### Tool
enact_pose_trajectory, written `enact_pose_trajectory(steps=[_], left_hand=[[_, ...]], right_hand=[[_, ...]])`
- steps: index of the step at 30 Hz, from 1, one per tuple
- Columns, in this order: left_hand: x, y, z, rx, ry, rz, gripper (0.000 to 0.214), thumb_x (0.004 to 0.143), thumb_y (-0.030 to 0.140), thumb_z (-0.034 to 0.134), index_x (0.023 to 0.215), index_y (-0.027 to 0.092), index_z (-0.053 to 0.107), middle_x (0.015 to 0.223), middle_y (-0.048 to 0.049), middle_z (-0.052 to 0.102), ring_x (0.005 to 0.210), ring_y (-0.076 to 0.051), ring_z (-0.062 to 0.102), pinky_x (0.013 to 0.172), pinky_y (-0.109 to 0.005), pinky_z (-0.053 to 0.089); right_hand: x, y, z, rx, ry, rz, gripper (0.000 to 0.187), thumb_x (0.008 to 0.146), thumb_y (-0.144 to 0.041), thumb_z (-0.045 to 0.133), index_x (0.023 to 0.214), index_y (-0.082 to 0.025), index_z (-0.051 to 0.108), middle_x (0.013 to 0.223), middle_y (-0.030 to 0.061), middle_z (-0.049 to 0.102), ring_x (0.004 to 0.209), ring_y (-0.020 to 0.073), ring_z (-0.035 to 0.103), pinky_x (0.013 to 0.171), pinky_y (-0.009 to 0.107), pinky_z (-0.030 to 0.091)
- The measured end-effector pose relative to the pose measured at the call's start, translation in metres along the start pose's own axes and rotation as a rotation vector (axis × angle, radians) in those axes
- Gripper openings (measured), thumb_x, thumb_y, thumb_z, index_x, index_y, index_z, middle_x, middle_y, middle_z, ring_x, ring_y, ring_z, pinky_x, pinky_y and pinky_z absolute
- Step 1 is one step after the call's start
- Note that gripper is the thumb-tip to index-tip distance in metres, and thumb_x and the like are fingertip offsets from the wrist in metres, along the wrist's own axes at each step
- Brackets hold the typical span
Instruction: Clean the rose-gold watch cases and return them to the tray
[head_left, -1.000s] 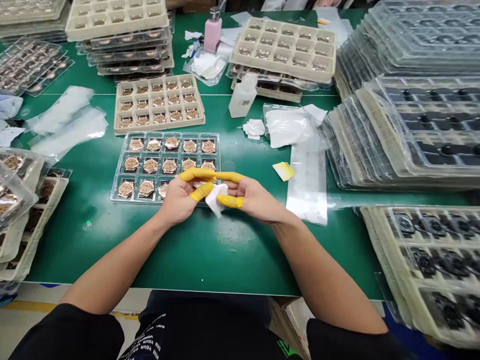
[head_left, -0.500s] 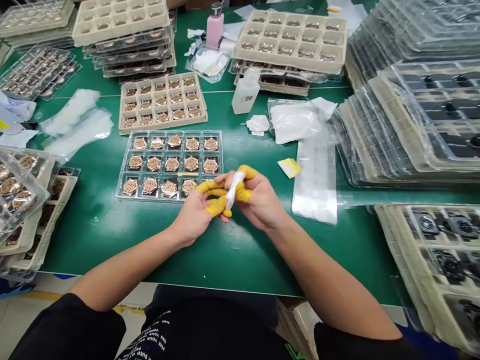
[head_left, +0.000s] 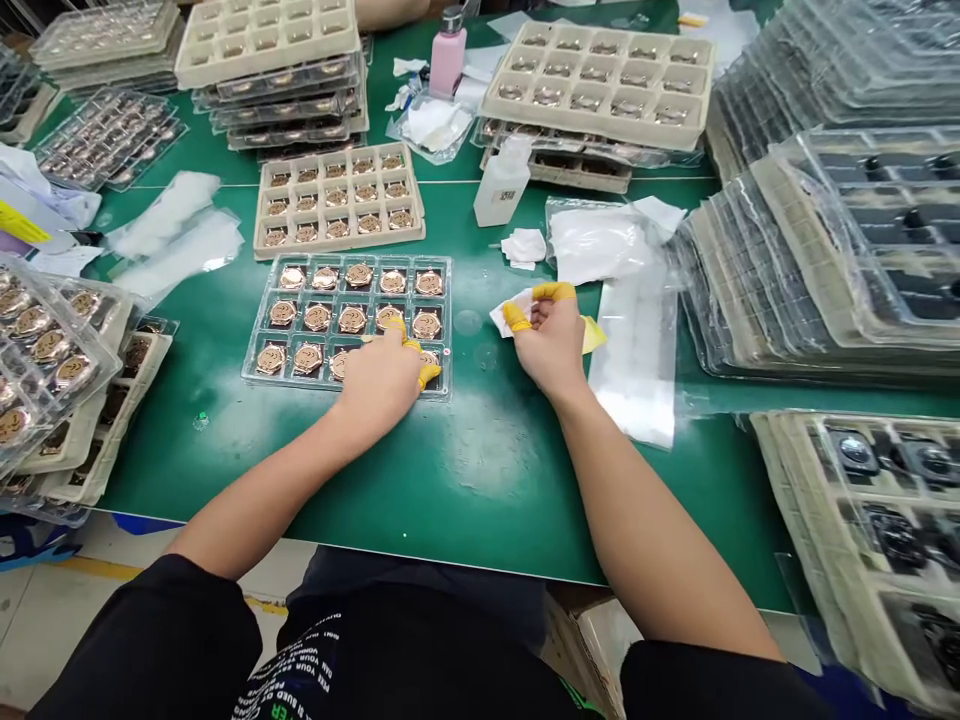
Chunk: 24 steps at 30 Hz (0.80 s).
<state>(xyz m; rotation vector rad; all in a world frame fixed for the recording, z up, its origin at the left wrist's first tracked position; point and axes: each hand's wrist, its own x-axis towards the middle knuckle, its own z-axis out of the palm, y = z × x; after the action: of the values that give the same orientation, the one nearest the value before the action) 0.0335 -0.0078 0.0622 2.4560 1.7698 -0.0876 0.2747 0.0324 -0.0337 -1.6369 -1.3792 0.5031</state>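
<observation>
My left hand (head_left: 382, 375), with yellow finger cots, lies palm down over the lower right of a clear plastic tray (head_left: 255, 375). Its fingers are spread: the index reaches a rose-gold watch case (head_left: 389, 316), and the thumb is beside another watch case (head_left: 429, 357) in the corner pocket. What lies beneath the palm is hidden. Other round-backed cases fill the pockets in view. To the right, my right hand (head_left: 551, 340), also in yellow finger cots, pinches a white wipe (head_left: 508, 312) just above the table. A yellow and white paper (head_left: 594, 336) lies partly behind that hand.
A beige tray of cases (head_left: 262, 247) sits behind the clear one. Beyond are a white bottle (head_left: 501, 190), a pink pump bottle (head_left: 448, 62) and crumpled wipes (head_left: 523, 246). Tray stacks flank both sides, including dark watch parts (head_left: 892, 460) at right.
My hands have parted. The left has moved left onto the clear tray, while the right has carried the white wipe to the right. The whole view has shifted slightly.
</observation>
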Motion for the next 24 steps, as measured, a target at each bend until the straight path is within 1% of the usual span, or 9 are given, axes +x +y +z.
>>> enact_pose_trajectory(steps=[3,6,8,10,13,16,18,21,24], left_hand=[[0.001,0.010,-0.008,-0.048,-0.075,-0.024,0.028,0.098,0.037,0.067,0.109,0.012,0.076,0.123,-0.0197,0.065,0.100,-0.035,0.072,0.075,-0.042,0.054],[0.000,0.000,0.000,-0.189,-0.049,0.060,0.023,0.095,0.034,0.071,0.108,0.015,0.072,0.116,-0.0156,0.069,0.103,-0.033,0.069,0.086,-0.043,0.055],[-0.003,-0.011,0.016,-0.310,0.078,0.149,0.014,0.096,0.028,0.069,0.105,0.017,0.070,0.101,-0.0111,0.072,0.103,-0.030,0.067,0.093,-0.043,0.054],[-0.006,-0.020,0.035,-0.534,0.271,0.220,0.015,0.095,0.025,0.068,0.109,0.019,0.069,0.100,-0.0081,0.074,0.098,-0.025,0.068,0.092,-0.039,0.055],[-0.004,-0.028,0.055,-0.734,0.506,0.300,0.027,0.096,0.028,0.066,0.122,0.023,0.070,0.105,-0.0063,0.075,0.095,-0.020,0.070,0.088,-0.034,0.058],[0.007,-0.032,0.058,-0.704,0.615,0.329,0.024,0.097,0.030,0.066,0.119,0.025,0.075,0.101,-0.0058,0.076,0.096,-0.021,0.070,0.088,-0.034,0.059],[0.015,-0.034,0.056,-0.713,0.644,0.333,0.024,0.097,0.030,0.068,0.119,0.024,0.075,0.099,-0.0059,0.077,0.095,-0.020,0.070,0.089,-0.035,0.059],[0.026,-0.037,0.054,-0.786,0.647,0.364,0.025,0.095,0.030,0.070,0.119,0.024,0.074,0.099,-0.0055,0.077,0.095,-0.021,0.070,0.091,-0.036,0.059],[0.031,-0.040,0.059,-0.913,0.598,0.343,0.026,0.093,0.033,0.073,0.118,0.023,0.073,0.101,-0.0057,0.075,0.097,-0.021,0.071,0.092,-0.036,0.061]], right_hand=[[-0.005,-0.010,-0.002,-0.045,-0.021,0.030,0.041,0.084,-0.038,0.066,0.119,-0.023,0.052,0.089,0.0031,0.068,0.079,0.0236,0.066,0.079,0.043,0.055],[-0.009,-0.020,-0.004,-0.134,-0.104,-0.004,0.049,0.086,-0.035,0.064,0.131,-0.020,0.056,0.095,0.0075,0.072,0.086,0.0278,0.067,0.087,0.047,0.054],[-0.012,-0.025,-0.003,-0.193,-0.125,-0.019,0.049,0.086,-0.033,0.063,0.133,-0.018,0.059,0.096,0.0091,0.072,0.090,0.0292,0.067,0.090,0.048,0.053],[-0.013,-0.029,-0.004,-0.235,-0.106,-0.073,0.045,0.087,-0.030,0.064,0.130,-0.018,0.063,0.102,0.0110,0.072,0.098,0.0301,0.065,0.094,0.048,0.053],[-0.007,-0.030,-0.019,-0.329,0.048,-0.129,0.031,0.092,-0.036,0.063,0.118,-0.020,0.070,0.115,0.0142,0.066,0.112,0.0322,0.060,0.104,0.051,0.049],[0.007,-0.021,-0.051,-0.502,0.309,0.058,0.034,0.097,-0.045,0.059,0.112,-0.016,0.069,0.120,0.0195,0.061,0.119,0.0366,0.057,0.110,0.058,0.044],[0.014,-0.010,-0.071,-0.591,0.415,0.271,0.055,0.090,-0.055,0.068,0.121,-0.011,0.063,0.131,0.0273,0.057,0.126,0.0439,0.054,0.110,0.066,0.041],[0.018,0.002,-0.087,-0.634,0.372,0.466,0.086,0.073,-0.062,0.084,0.132,-0.007,0.055,0.136,0.0342,0.054,0.133,0.0535,0.048,0.108,0.075,0.038],[0.019,0.007,-0.089,-0.628,0.363,0.465,0.092,0.068,-0.046,0.090,0.140,-0.008,0.048,0.138,0.0318,0.053,0.137,0.0509,0.047,0.112,0.071,0.039]])
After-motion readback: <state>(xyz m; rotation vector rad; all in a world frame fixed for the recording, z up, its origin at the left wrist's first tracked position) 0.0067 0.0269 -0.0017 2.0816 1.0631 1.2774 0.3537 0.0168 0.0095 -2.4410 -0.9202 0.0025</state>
